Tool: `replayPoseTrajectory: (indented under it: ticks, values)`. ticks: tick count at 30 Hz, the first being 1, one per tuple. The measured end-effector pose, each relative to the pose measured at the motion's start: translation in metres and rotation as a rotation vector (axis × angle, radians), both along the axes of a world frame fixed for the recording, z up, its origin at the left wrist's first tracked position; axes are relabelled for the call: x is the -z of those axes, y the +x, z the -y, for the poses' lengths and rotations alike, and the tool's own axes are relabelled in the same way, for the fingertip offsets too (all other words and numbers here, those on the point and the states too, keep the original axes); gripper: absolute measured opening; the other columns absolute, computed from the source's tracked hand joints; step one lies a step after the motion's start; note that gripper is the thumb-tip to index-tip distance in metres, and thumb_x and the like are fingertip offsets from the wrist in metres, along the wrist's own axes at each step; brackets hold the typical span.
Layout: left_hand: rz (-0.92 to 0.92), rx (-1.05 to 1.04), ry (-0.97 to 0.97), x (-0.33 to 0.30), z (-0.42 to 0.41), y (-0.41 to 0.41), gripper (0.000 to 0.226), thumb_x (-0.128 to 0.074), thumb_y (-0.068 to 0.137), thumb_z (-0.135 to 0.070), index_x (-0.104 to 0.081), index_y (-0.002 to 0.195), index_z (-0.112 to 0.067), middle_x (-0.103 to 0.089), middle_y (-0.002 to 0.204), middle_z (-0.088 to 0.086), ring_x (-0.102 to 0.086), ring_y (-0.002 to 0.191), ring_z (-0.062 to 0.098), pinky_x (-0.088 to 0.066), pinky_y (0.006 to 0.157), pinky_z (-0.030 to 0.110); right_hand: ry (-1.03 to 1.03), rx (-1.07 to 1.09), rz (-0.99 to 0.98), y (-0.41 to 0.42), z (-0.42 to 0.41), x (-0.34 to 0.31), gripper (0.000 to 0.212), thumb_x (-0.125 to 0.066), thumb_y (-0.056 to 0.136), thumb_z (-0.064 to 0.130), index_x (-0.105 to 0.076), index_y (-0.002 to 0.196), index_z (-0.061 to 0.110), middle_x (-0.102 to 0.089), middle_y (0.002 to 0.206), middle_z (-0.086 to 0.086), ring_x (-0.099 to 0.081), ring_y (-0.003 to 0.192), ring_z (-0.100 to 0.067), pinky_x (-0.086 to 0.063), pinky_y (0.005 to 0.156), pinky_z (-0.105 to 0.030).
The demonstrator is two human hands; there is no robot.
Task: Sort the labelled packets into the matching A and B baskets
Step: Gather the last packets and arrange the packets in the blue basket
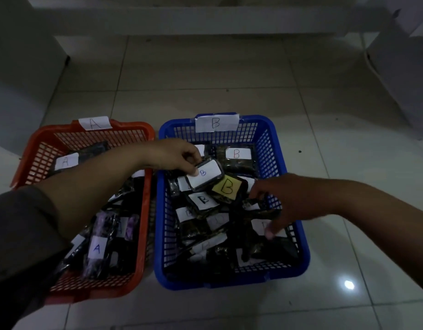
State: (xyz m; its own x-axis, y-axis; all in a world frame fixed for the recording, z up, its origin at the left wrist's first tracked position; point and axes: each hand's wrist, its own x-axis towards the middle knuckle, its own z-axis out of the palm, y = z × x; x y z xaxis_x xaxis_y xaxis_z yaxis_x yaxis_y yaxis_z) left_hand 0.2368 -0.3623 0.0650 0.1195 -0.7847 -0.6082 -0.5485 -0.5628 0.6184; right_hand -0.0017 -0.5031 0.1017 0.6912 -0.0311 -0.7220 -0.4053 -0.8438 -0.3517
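Sorting nearly done: left hand [172,154] fingers pinching a B packet [205,173] over the blue basket [298,225]; right hand [274,198] loosely spread, empty.

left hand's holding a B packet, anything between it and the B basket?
Nothing visible. The left hand holds the B packet already over the blue B basket, above the pile of packets inside. The right hand is in the same basket but off to the side, not under the packet.

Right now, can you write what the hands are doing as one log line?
left hand: holds B packet over blue basket | right hand: in blue basket among packets, grip unclear | red basket: A packets
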Motion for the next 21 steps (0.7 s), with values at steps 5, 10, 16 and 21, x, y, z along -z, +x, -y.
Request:
replayPoseTrajectory:
  ticks: [5,10,16,21]
  values:
    - [-0.016,0.004,0.036,-0.004,0.004,-0.001,0.024,-0.071,0.081,-0.023,-0.063,0.105,-0.025,-0.068,0.103,-0.003,-0.063,0.099,0.014,-0.047,0.093,0.032,-0.161,-0.130,-0.030,-0.028,-0.021,0.020,0.109,-0.076,0.061,0.057,-0.007,0.143,0.033,-0.026,0.147,0.006,-0.018,0.134,-0.020,-0.022,0.109,-0.030]
    - [-0.044,-0.011,0.043,-0.006,0.005,-0.002,0.026,-0.070,0.083,-0.022,-0.063,0.108,-0.025,-0.069,0.103,-0.004,-0.064,0.098,0.013,-0.048,0.091,0.030,-0.182,-0.083,0.129,-0.029,-0.017,0.016,0.083,-0.077,0.061,0.050,-0.032,0.129,0.033,-0.042,0.128,0.009,-0.030,0.120,-0.014,-0.037,0.094,-0.025]
    - [-0.033,-0.010,0.035,-0.006,0.001,-0.003,0.026,-0.068,0.084,-0.027,-0.062,0.109,-0.030,-0.069,0.100,-0.009,-0.062,0.094,0.007,-0.045,0.083,0.022,0.134,0.256,0.298,0.007,0.030,-0.035,0.060,-0.080,0.066,0.028,-0.044,0.114,0.032,-0.058,0.110,0.008,-0.059,0.096,-0.010,-0.054,0.079,-0.030]
    - [-0.013,-0.023,0.023,-0.001,-0.002,-0.001,0.035,-0.066,0.085,-0.032,-0.061,0.119,-0.030,-0.063,0.103,-0.018,-0.059,0.096,0.001,-0.043,0.082,0.018,-0.263,0.148,0.599,0.060,0.045,0.001,0.077,-0.082,0.060,0.033,-0.045,0.126,0.021,-0.053,0.120,-0.004,-0.051,0.105,-0.022,-0.040,0.086,-0.030]
